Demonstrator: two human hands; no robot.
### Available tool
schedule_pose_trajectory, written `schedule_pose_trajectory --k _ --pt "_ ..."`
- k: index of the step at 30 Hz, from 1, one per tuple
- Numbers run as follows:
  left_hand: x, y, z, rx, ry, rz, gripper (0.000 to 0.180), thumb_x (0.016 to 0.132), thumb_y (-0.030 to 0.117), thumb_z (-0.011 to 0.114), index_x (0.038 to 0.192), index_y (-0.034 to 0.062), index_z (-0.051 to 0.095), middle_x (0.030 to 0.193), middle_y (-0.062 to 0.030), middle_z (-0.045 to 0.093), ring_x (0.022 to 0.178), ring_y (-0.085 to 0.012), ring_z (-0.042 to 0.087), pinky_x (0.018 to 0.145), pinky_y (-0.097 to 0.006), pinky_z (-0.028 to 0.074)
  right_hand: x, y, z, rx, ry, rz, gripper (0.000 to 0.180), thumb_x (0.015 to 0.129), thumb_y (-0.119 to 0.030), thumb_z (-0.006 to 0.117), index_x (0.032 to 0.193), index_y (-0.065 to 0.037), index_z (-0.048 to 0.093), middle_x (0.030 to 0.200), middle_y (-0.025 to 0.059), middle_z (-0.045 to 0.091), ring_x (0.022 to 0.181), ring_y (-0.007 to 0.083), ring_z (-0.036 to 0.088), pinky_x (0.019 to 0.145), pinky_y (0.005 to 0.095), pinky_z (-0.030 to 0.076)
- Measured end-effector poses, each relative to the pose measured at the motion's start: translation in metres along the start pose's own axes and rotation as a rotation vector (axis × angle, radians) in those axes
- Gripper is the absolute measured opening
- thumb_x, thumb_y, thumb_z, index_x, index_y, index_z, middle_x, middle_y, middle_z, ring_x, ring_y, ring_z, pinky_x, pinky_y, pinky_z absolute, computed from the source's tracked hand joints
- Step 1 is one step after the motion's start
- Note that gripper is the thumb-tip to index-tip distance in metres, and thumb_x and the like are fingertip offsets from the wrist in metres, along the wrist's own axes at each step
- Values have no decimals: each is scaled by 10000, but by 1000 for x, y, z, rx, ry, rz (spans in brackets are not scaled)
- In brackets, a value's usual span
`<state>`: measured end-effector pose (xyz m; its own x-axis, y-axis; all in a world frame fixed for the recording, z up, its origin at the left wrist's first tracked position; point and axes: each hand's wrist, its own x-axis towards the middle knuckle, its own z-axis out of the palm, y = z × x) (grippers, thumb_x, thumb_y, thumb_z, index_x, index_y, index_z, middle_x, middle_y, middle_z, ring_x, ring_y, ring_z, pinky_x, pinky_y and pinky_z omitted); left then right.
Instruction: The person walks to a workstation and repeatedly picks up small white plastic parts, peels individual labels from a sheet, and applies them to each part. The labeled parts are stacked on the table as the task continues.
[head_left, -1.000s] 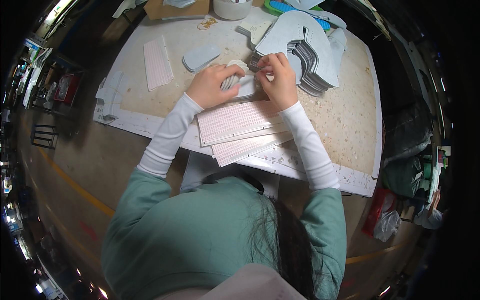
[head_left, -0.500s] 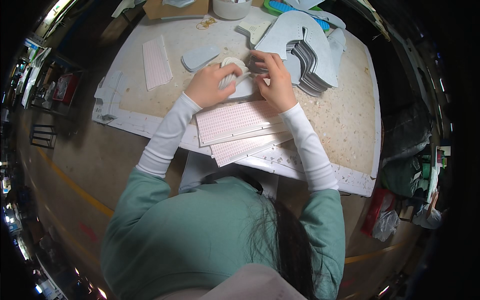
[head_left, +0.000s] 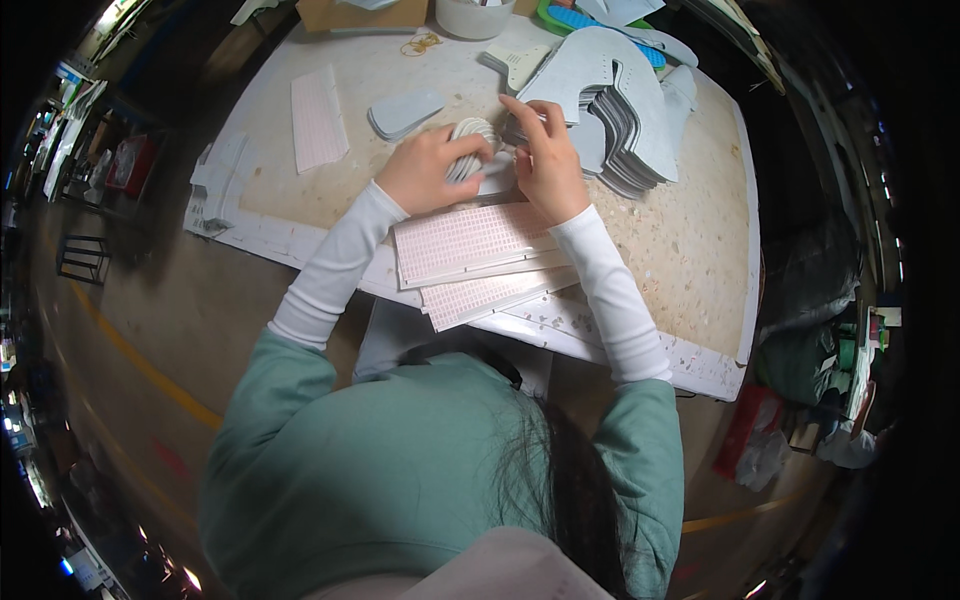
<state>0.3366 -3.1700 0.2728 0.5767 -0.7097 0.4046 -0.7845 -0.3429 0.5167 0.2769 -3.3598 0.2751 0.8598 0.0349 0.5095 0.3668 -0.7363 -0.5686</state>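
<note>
One head-worn fisheye view looks steeply down from above the person's own shoulders, close over the bench (head_left: 690, 250), whose straight edges curve toward the dark rim.

You wear a loose teal-green top with short sleeves over long white ribbed undersleeves reaching both wrists; dark hair falls down your back.

- My bench (head_left: 690, 250) is evenly, brightly lit from overhead; shadows are soft.
- The floor around me falls dim, black at the rim.
- Straight edges bend near the border.
- Small lights glare at far left.
</note>
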Motion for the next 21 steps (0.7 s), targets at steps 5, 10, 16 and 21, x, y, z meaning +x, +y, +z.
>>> schedule_pose_trajectory --k 5,10,16,21 --pt "2 -4 2 -33 16 39 245 742 229 684 975 186 623 878 -133 593 787 -331 628 708 -421 518 -6 -4 2 324 -99 26 803 683 184 540 1393 -176 433 1183 179 453 966 348 590 795 383 532" --pt "-2 -2 3 89 -4 93 279 719 215 720 985 191 638 898 -132 596 830 -325 632 739 -410 517 -9 1 13 151 -94 -8 767 701 158 551 1385 -174 449 1160 177 469 956 342 582 774 365 520" --pt "-2 -10 -2 -146 0 3 302 695 206 748 981 189 651 959 -125 619 841 -303 624 769 -383 506 -8 16 10 35 94 2 586 801 99 566 1332 -144 520 1024 104 550 798 185 627 669 269 537" --pt "0 -12 -10 -205 -6 -6 505 680 223 763 1156 179 600 1051 -104 610 841 -268 616 775 -352 498 -10 15 16 1001 -112 574 310 912 -100 595 1217 -41 596 861 97 614 670 144 644 616 274 519"
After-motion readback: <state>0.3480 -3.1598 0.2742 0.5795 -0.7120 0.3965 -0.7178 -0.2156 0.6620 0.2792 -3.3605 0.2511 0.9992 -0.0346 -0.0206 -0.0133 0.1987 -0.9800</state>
